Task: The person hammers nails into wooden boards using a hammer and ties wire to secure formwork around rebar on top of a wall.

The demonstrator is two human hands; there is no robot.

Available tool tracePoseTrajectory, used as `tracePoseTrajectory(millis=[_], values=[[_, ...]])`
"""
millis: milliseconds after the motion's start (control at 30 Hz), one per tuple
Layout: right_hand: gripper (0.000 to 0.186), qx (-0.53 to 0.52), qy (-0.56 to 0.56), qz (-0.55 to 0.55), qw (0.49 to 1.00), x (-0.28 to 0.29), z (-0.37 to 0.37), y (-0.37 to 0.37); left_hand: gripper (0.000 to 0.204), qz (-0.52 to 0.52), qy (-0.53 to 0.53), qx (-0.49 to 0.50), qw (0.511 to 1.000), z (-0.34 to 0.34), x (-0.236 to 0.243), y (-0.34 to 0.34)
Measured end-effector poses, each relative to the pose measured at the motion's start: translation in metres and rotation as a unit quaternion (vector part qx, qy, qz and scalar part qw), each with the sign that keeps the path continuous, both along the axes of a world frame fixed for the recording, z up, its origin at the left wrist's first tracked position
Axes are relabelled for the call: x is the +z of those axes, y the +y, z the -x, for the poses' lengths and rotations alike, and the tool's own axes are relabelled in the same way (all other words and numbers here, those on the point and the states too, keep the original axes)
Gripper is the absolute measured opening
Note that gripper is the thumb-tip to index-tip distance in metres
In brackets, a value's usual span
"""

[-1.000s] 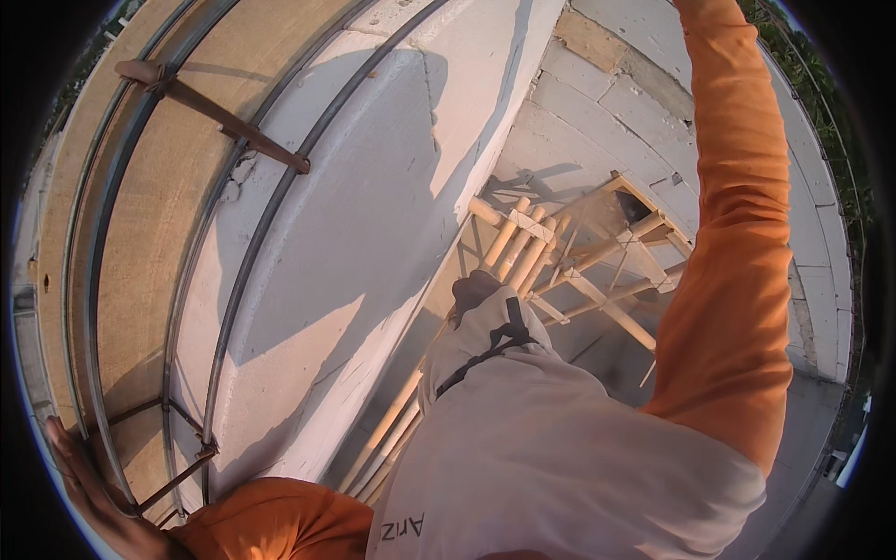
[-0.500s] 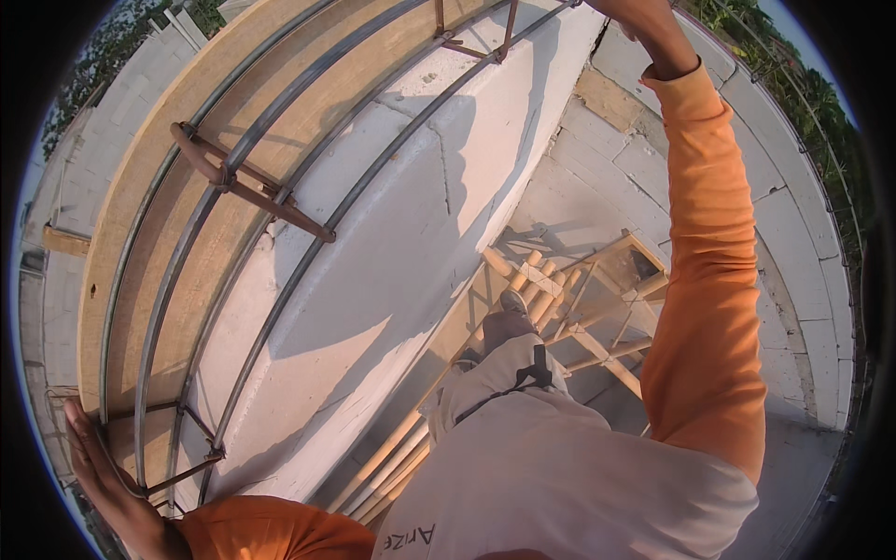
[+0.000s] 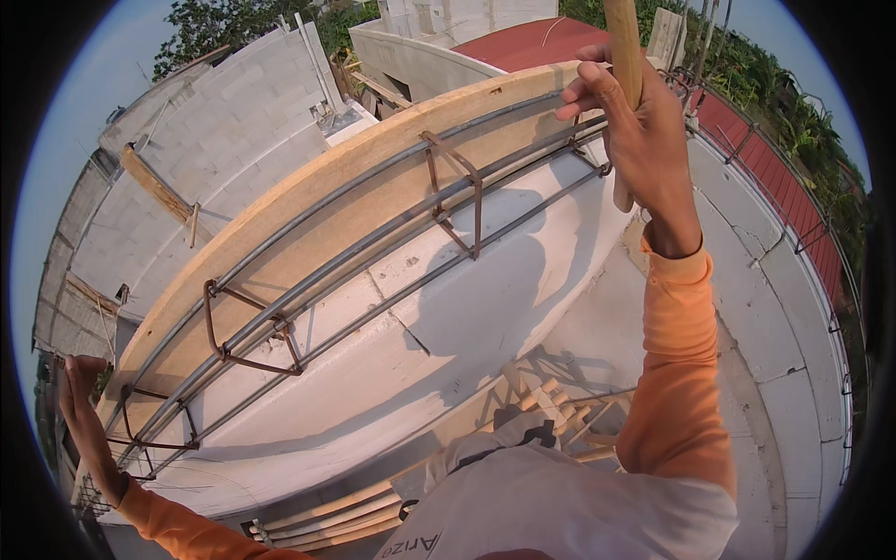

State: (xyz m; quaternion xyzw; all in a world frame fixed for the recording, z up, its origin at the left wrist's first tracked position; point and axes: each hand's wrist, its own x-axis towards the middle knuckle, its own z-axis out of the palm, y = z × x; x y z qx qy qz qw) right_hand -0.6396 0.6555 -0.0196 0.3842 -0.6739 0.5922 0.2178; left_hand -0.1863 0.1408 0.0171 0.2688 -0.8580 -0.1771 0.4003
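Observation:
A long wooden board stands on edge along the top of a pale block wall. Beside it runs a rebar cage of long bars tied with rusty stirrups. At the board's far left end is my left hand, its fingers bent against the end; the contact is small and partly hidden. Raised at the upper right, my right hand is closed round a wooden stick, with some fingers loosely extended. The stick's top runs out of view.
Several wooden poles lie below at the wall's foot. More timber stands under me. Another block wall curves along the right, with rebar along its edge. Beyond are a red roof and block walls.
My view has tilted up toward the board and surroundings. The wooden stick in my right hand has come into sight. My left hand's fingers have bent from straight.

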Motion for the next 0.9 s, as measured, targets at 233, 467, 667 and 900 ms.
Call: tracePoseTrajectory(millis=[233,467,667,900], values=[[0.033,0.054,-0.049,-0.003,0.997,-0.018,0.014,-0.004,0.043,-0.026,0.104,0.083,0.991,0.015,0.051,0.129],[0.019,0.132,-0.053,0.023,0.99,-0.019,0.013,-0.014,0.038,-0.212,0.191,-0.203,0.937,0.167,0.019,0.284],[0.028,0.049,0.075,0.052,0.995,-0.023,-0.004,-0.008,0.046,-0.288,0.207,-0.374,0.857,0.256,-0.005,0.345],[0.029,0.22,-0.024,0.065,0.973,-0.049,-0.065,-0.005,0.045,-0.234,0.287,-0.465,0.804,0.302,-0.033,0.373]])
